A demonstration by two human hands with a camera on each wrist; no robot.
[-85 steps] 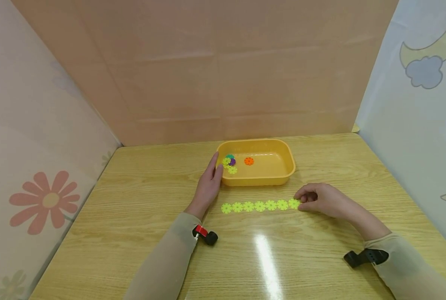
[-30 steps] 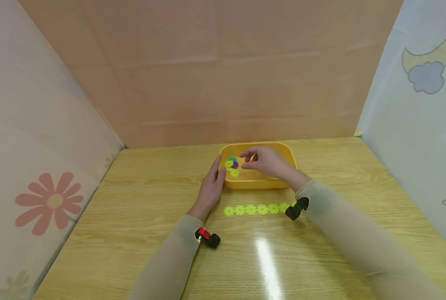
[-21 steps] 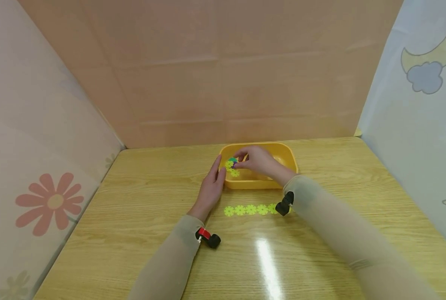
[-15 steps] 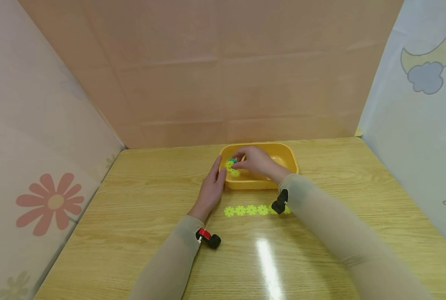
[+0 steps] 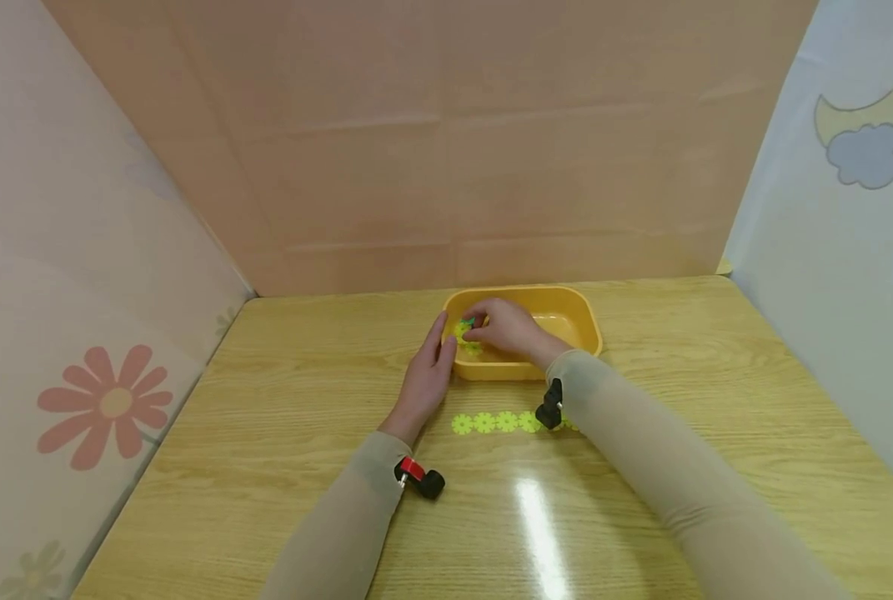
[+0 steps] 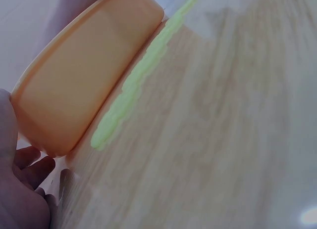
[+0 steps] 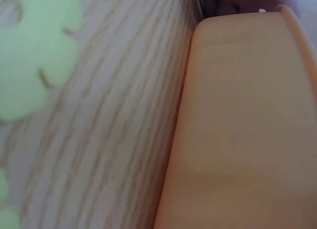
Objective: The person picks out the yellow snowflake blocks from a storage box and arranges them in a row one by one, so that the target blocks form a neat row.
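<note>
An orange-yellow plastic tub [image 5: 491, 372] stands near the back of the table. My left hand [image 5: 425, 385] rests against its left end, the fingers fairly straight along the wall and the thumb at the front corner. Inside the tub, my right hand [image 5: 509, 327] bends its thumb and index finger over a few flower-shaped discs. Yellow-green discs [image 5: 462, 332] and a bit of a teal disc [image 5: 468, 321] show beside the fingertips; whether they pinch one is hidden. A row of yellow-green flower discs [image 5: 507, 422] lies in front of the tub, its right end partly covered by my right wrist camera.
The wooden table [image 5: 311, 400] is bounded by a tan panel [image 5: 446, 167] behind and pale printed panels at both sides. A black camera [image 5: 549, 408] on my right wrist hangs over the disc row. Light glares on the table in front.
My right hand has left the right end of the disc row, gone into the tub and shifted left to its discs. The purple and orange discs are now out of sight. My left hand has stayed put.
</note>
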